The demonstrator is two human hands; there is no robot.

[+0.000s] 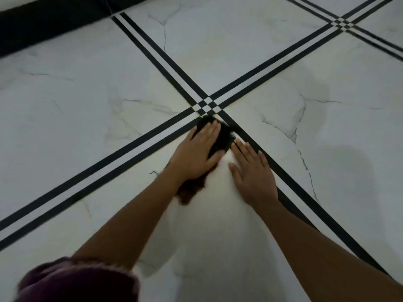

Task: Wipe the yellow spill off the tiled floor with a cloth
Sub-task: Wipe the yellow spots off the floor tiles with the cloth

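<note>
Left hand (197,154) is down flat on the dark cloth (224,138), fingers straight and pressing it to the tiled floor (87,101) just below the crossing of the double black stripes (208,105), grip open rather than curled round it. Right hand (254,174) lies just beside on bare tile, palm down, fingers spread, its grip open too and holding nothing. A faint yellow tinge (194,108) shows along the tile edges by that crossing, near the cloth's far end; a maroon sleeve (76,280) sits bottom left.
</note>
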